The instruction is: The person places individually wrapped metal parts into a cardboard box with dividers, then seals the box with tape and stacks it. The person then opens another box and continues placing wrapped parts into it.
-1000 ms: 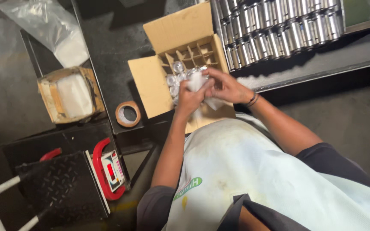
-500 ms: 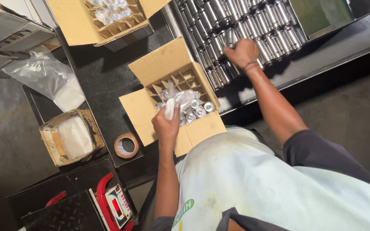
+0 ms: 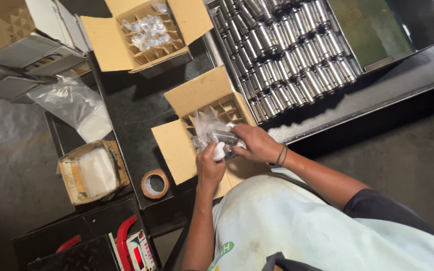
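Both hands over the open cardboard box (image 3: 187,145) with the divider grid, sitting on the dark table (image 3: 131,105). Right hand (image 3: 257,143) grip clenched around a shiny metal cylinder (image 3: 223,135), held just above the box compartments. Left hand (image 3: 209,163) grip closed on a clear plastic bag (image 3: 204,125) at the cylinder's end; bag and cylinder touching, can't tell whether the part is inside the bag. Bagged parts already sit in the box cells, count unclear. Tray of bare metal cylinders (image 3: 287,55) in rows just right of the box. Second open box (image 3: 146,32) with wrapped parts further up the table. Tape roll (image 3: 154,183) at the table edge, near the left hand. Small box of white sheets (image 3: 92,171) and a loose plastic bag (image 3: 74,103) off to the left.
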